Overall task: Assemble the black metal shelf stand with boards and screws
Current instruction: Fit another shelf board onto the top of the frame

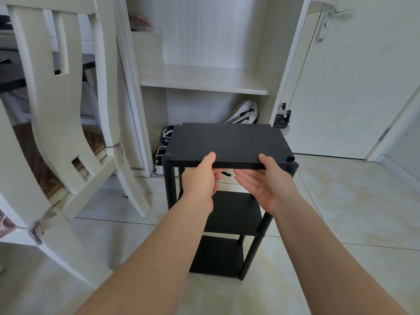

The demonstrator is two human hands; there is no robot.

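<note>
A black metal shelf stand [227, 223] stands upright on the tiled floor. Its black top board [229, 142] lies across the black posts [169, 180], and two lower boards sit beneath it. My left hand [200, 180] grips the board's near edge, thumb on top and fingers underneath. My right hand [268, 180] grips the same edge further right, palm up, thumb on top. A small black piece [226, 173] shows between the hands under the board. No loose screws are in sight.
A white wooden chair [68, 123] leans close on the left. Behind the stand is an open white cabinet [204, 85] with shoes [162, 155] and a bag [245, 113] at its bottom. A white door [341, 87] stands to the right.
</note>
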